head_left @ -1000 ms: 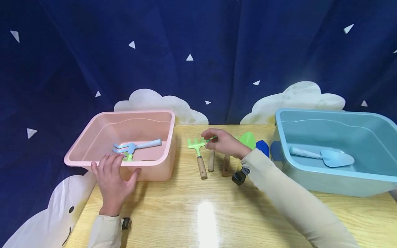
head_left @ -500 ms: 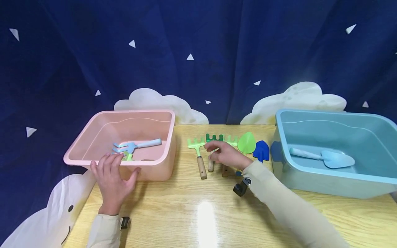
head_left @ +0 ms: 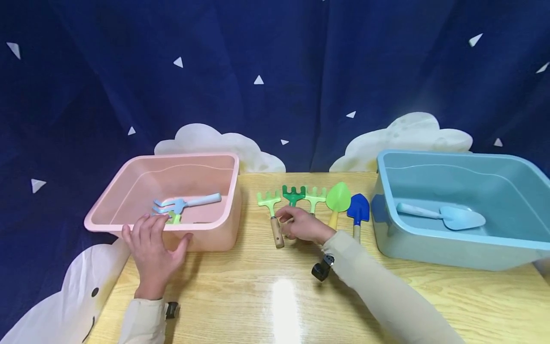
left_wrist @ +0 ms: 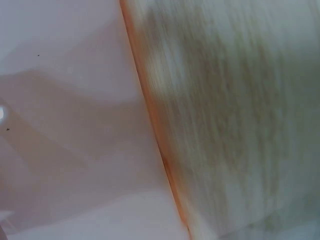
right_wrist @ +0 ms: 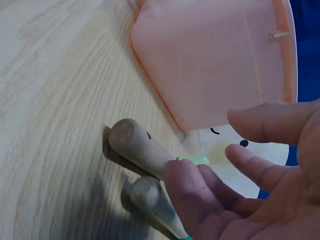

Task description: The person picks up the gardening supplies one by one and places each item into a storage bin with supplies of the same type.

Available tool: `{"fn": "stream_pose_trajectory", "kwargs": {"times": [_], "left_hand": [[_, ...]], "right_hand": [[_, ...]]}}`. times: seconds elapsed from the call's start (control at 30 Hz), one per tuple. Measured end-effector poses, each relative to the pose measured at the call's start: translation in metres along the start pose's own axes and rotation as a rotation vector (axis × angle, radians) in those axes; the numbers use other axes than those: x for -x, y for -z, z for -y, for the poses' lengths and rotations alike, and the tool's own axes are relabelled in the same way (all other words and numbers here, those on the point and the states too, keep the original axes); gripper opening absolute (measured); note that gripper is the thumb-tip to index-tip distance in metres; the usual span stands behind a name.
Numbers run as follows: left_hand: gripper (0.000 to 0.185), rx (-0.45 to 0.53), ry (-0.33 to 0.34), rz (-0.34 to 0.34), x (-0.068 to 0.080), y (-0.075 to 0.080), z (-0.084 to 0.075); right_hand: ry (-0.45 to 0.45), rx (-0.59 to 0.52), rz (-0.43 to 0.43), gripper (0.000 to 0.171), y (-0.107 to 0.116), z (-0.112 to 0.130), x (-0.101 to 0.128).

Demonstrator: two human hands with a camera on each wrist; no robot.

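My left hand (head_left: pixel 152 258) holds the front rim of the pink bin (head_left: pixel 216 227), fingers over the edge and thumb on the outer wall. Above the table my right hand (head_left: pixel 302 224) hovers with loosely bent fingers and nothing between them. It covers the handle of a dark green rake (head_left: pixel 294 195) and lies close beside a light green rake (head_left: pixel 269 201). Two wooden handles show below the fingers in the right wrist view, the nearer-to-bin handle (right_wrist: pixel 142 147) and a second handle (right_wrist: pixel 152 200). Another light green rake (head_left: pixel 315 196) lies to the right.
A green trowel (head_left: pixel 338 197) and a blue shovel (head_left: pixel 359 208) lie further right. The blue bin (head_left: pixel 451 248) contains a pale blue trowel (head_left: pixel 461 218). Inside the pink bin are a pale blue hand fork (head_left: pixel 197 200) and a partly hidden green tool (head_left: pixel 175 218). A dark curtain (head_left: pixel 258 38) hangs behind.
My right hand has drawn back toward the table's front, from the rake heads to the handles, uncovering the dark green rake's head and the tools at right. The left hand stays on the bin.
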State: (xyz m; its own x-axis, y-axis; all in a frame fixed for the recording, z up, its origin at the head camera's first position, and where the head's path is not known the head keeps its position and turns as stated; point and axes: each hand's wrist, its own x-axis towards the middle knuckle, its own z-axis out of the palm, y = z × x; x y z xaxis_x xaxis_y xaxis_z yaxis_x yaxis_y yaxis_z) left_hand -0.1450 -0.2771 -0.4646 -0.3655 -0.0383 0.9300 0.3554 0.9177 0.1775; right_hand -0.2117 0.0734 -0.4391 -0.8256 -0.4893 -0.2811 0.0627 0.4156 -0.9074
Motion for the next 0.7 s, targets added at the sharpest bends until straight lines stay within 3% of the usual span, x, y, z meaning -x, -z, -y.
{"fn": "stream_pose_trajectory", "kwargs": {"times": [0.4, 0.7], "left_hand": [[0.063, -0.011, -0.002, 0.004, 0.003, -0.002, 0.000], [0.062, -0.014, 0.014, 0.014, 0.002, 0.001, -0.001]], "right_hand": [[-0.008, 0.028, -0.003, 0.044, -0.012, -0.004, -0.006], [0.027, 0.307, -0.113, 0.048, -0.026, 0.000, -0.016]]}}
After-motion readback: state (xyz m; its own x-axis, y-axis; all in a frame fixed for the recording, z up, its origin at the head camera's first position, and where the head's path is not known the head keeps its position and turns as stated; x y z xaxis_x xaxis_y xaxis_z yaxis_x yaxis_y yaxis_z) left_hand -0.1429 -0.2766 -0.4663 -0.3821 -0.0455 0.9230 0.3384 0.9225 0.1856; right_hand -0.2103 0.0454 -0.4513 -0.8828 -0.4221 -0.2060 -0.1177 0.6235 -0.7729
